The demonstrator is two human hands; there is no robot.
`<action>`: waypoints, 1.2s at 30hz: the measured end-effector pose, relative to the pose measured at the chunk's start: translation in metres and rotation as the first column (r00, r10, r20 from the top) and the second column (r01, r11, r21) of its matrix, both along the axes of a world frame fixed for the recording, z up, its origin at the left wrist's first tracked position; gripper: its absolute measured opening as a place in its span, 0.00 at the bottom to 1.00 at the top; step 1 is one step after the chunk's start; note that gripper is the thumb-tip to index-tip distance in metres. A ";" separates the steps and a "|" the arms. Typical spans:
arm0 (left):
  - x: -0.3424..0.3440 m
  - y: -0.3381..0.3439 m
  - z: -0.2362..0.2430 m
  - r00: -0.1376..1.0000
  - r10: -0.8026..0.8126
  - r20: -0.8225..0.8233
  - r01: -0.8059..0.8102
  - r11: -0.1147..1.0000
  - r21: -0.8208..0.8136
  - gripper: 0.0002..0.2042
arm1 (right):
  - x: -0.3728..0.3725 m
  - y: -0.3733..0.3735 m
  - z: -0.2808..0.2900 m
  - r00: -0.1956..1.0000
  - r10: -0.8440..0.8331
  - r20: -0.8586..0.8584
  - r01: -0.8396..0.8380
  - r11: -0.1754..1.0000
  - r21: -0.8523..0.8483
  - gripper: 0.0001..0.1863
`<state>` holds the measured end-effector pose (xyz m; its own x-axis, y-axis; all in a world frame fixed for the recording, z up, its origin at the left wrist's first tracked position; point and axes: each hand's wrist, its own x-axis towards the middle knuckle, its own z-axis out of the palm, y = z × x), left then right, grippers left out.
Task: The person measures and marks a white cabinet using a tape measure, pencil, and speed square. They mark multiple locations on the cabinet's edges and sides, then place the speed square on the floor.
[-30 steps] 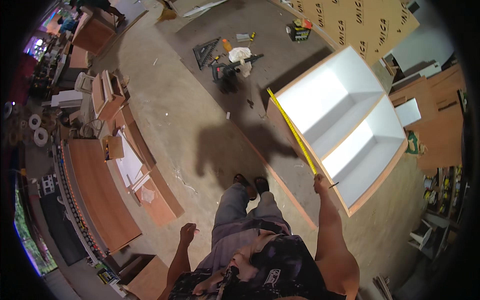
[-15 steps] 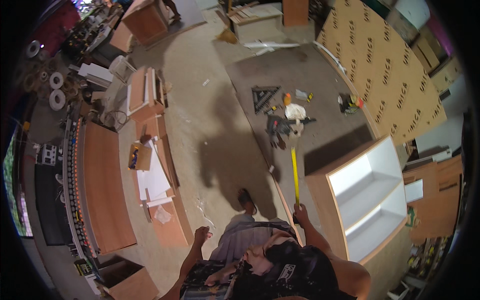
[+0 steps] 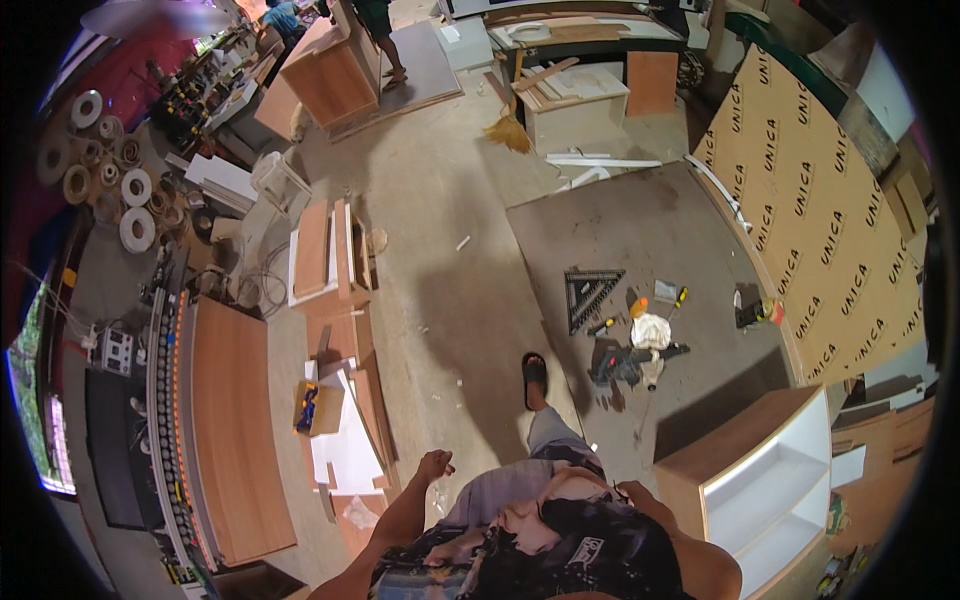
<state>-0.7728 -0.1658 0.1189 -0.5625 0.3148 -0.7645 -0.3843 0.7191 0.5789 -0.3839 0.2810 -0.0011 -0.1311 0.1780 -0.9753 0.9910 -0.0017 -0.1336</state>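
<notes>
My left hand (image 3: 437, 463) hangs left of my body over the pale floor, its fingers curled; whether anything is inside them I cannot make out. My right hand (image 3: 628, 492) is mostly hidden behind my shirt, beside a white-lined wooden cabinet (image 3: 760, 500); what it holds is hidden. Ahead of my feet, a grey board (image 3: 560, 240) carries a black triangular square (image 3: 590, 295), a dark power tool (image 3: 615, 366), an orange bottle (image 3: 639, 308) and a white cloth (image 3: 650, 331). My sandalled foot (image 3: 534, 385) is at that board's left edge.
Left are stacked panels (image 3: 340, 470), a white plastic chair (image 3: 275, 180), a long brown panel (image 3: 240, 430) and tape rolls (image 3: 137, 188). Ahead are a broom (image 3: 508, 133) and a person's legs (image 3: 390, 55) by a wooden cabinet (image 3: 310, 75). A printed tan board (image 3: 810, 220) leans at right.
The view has shifted ahead as I step; the cabinet at my right drops toward the lower right. My right hand has moved behind my shirt, and the extended yellow tape measure is out of sight.
</notes>
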 end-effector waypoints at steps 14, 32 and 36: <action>-0.387 0.199 0.081 0.943 0.232 -0.239 -0.165 0.948 0.272 0.16 | -0.661 0.227 0.134 0.702 -0.430 -0.567 0.337 0.903 -0.267 0.18; -0.557 0.377 -0.134 0.250 -0.958 -0.143 0.960 0.265 -0.091 0.32 | -0.749 0.178 -0.191 0.943 -0.183 -0.277 0.292 0.852 0.434 0.26; -0.572 0.408 -0.128 0.336 -0.934 -0.117 0.931 0.349 -0.110 0.24 | -0.782 0.226 -0.289 0.986 0.002 -0.166 0.085 0.855 0.512 0.23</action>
